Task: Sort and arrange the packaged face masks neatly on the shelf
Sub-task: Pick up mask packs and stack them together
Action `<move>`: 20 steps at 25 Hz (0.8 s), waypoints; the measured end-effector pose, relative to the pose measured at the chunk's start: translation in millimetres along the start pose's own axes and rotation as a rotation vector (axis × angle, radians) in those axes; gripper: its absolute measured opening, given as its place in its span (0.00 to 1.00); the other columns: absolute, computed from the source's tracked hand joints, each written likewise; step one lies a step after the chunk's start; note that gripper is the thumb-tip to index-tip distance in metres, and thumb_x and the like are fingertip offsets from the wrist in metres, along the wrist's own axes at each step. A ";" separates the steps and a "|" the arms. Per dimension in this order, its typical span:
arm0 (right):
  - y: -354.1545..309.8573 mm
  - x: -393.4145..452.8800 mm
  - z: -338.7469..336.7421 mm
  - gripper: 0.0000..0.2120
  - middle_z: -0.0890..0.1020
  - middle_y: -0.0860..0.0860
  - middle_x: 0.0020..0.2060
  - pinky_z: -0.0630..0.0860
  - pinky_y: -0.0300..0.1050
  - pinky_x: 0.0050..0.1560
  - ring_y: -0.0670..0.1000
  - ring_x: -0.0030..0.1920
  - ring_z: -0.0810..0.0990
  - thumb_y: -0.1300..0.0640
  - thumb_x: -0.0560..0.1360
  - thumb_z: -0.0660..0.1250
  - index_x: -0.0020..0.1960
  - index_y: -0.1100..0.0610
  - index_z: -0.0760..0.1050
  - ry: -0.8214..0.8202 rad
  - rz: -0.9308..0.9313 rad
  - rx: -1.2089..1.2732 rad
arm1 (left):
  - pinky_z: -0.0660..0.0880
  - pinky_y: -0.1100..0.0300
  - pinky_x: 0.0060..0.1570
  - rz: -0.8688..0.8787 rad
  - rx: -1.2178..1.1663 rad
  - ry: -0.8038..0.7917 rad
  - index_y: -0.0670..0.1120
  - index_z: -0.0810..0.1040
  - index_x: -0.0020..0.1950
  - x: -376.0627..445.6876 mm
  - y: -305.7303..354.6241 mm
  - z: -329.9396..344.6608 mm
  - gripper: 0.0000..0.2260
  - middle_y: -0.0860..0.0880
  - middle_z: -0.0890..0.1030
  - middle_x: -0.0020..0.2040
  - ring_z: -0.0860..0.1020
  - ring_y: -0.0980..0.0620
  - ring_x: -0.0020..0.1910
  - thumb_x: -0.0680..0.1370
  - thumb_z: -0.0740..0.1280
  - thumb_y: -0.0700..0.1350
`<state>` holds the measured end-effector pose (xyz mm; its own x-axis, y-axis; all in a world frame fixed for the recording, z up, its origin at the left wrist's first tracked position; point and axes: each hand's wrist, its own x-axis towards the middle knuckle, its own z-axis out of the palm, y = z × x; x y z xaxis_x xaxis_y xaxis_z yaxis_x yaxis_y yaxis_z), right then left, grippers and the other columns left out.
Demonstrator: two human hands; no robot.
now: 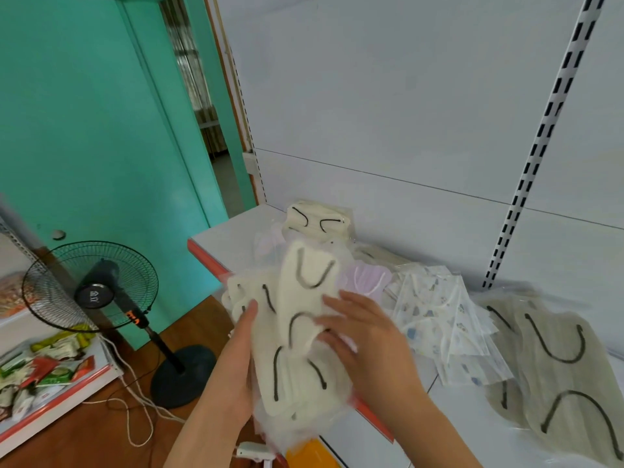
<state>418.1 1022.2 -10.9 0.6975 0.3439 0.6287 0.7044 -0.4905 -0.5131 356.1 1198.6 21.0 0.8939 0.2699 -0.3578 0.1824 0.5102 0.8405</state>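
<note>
A bundle of cream packaged masks with black ear loops [304,319] is held over the shelf's front edge. My left hand [236,359] grips the bundle from its left side, thumb on top. My right hand [368,342] lies on the top cream packet with fingers spread and nearly straight. On the white shelf [219,238] lie other packets: a cream stack [317,219] at the back, lilac masks [366,276], white printed masks [442,319] and grey-green masks with black loops [557,359] to the right.
The shelf has a red front strip [206,256] and a white back panel with a slotted upright [540,143]. A black standing fan [91,288] is on the wooden floor to the left. A low shelf of snack packets [40,369] sits at far left.
</note>
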 end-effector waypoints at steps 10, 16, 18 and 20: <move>21.7 65.2 16.9 0.17 0.77 0.40 0.64 0.74 0.40 0.62 0.41 0.62 0.76 0.50 0.80 0.63 0.69 0.45 0.72 -0.228 0.325 0.005 | 0.78 0.38 0.58 0.073 -0.015 0.186 0.48 0.79 0.65 71.1 29.6 -30.8 0.20 0.42 0.85 0.56 0.83 0.38 0.56 0.74 0.74 0.44; 46.7 172.6 112.7 0.45 0.70 0.56 0.70 0.71 0.56 0.65 0.60 0.68 0.70 0.28 0.72 0.61 0.79 0.52 0.54 -0.445 0.581 -0.333 | 0.83 0.46 0.39 0.119 -0.042 0.185 0.50 0.78 0.63 148.0 81.0 -78.3 0.12 0.46 0.86 0.48 0.85 0.42 0.45 0.80 0.68 0.40; 44.8 193.7 154.2 0.49 0.70 0.57 0.69 0.71 0.54 0.66 0.60 0.68 0.70 0.32 0.70 0.68 0.80 0.53 0.50 -0.522 0.583 -0.297 | 0.83 0.50 0.31 0.049 -0.019 0.178 0.46 0.77 0.61 180.4 95.3 -92.0 0.08 0.43 0.84 0.45 0.84 0.44 0.39 0.82 0.66 0.40; 41.5 209.2 186.8 0.44 0.71 0.54 0.68 0.71 0.50 0.65 0.57 0.67 0.72 0.41 0.71 0.72 0.79 0.52 0.54 -0.566 0.565 -0.178 | 0.79 0.52 0.29 0.004 0.046 0.174 0.44 0.77 0.55 216.7 111.7 -102.5 0.04 0.41 0.82 0.48 0.83 0.46 0.36 0.80 0.67 0.40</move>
<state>617.9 1223.4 -9.8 0.9352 0.3361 -0.1116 0.2289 -0.8142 -0.5336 528.2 1397.7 -4.4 0.8111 0.4109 -0.4162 0.2012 0.4722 0.8582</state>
